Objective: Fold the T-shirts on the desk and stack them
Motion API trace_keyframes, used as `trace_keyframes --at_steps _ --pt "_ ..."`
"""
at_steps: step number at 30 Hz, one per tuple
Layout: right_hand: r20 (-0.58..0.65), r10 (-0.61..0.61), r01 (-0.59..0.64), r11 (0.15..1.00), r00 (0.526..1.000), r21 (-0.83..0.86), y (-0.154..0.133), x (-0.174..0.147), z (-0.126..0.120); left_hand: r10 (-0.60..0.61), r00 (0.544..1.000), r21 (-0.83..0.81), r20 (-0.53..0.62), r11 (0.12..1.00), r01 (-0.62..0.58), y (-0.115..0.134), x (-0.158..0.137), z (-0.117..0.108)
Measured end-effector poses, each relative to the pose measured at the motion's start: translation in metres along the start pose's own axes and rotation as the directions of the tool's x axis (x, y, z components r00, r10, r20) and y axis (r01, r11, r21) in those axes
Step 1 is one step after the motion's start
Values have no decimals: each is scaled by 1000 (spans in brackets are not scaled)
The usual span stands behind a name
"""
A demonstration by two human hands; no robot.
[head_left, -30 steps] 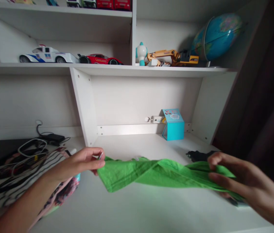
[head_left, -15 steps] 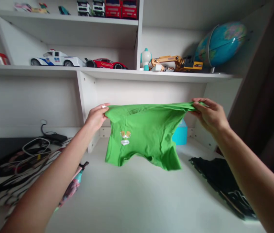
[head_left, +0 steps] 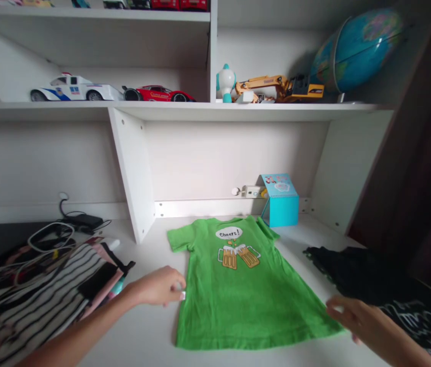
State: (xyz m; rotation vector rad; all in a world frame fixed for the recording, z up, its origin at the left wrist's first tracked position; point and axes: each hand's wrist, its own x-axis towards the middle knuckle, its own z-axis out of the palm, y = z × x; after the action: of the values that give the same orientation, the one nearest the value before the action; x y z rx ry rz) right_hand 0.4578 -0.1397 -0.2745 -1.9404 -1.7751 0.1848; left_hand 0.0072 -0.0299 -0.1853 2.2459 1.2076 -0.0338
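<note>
A green T-shirt (head_left: 234,300) lies spread flat on the white desk, its neck toward the back and its hem toward me. Its print shows two beer mugs under a "Cheers!" bubble. Beside the shirt's left side edge is my left hand (head_left: 162,286), fingers loosely curved and apart, near a small white tag. My right hand (head_left: 347,312) hovers by the lower right corner of the hem, thumb and fingers slightly bent with a gap between them. Neither hand appears to grip the cloth.
At left lie striped clothing (head_left: 53,285), cables (head_left: 53,237) and a black adapter (head_left: 85,220). Dark clothing (head_left: 383,275) lies at right. A blue desk calendar (head_left: 283,210) stands behind the shirt. Toy vehicles and a globe (head_left: 364,48) sit on shelves above.
The green T-shirt, held up by both hands and hanging upside down before, now lies flat on the desk. Both hands have come down and let go. The view has shifted slightly.
</note>
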Motion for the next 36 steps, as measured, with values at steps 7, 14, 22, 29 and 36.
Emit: trace_keyframes --at_steps 7,14,22,29,36 --pt "67 -293 299 944 954 -141 -92 76 46 125 918 247 -376 969 -31 0 125 2" --pt "391 -141 213 966 909 -146 -98 67 63 -215 955 266 -204 927 265 -42 151 -2" --pt "175 -89 116 982 981 -150 -67 143 44 -96 932 311 -351 926 212 -67 170 -26" --pt "138 177 -132 949 974 -286 -46 175 61 -204 880 226 -429 919 323 -101 193 1" --pt "212 -452 454 890 866 41 -188 58 91 -209 895 196 -395 932 304 -99 196 -3"
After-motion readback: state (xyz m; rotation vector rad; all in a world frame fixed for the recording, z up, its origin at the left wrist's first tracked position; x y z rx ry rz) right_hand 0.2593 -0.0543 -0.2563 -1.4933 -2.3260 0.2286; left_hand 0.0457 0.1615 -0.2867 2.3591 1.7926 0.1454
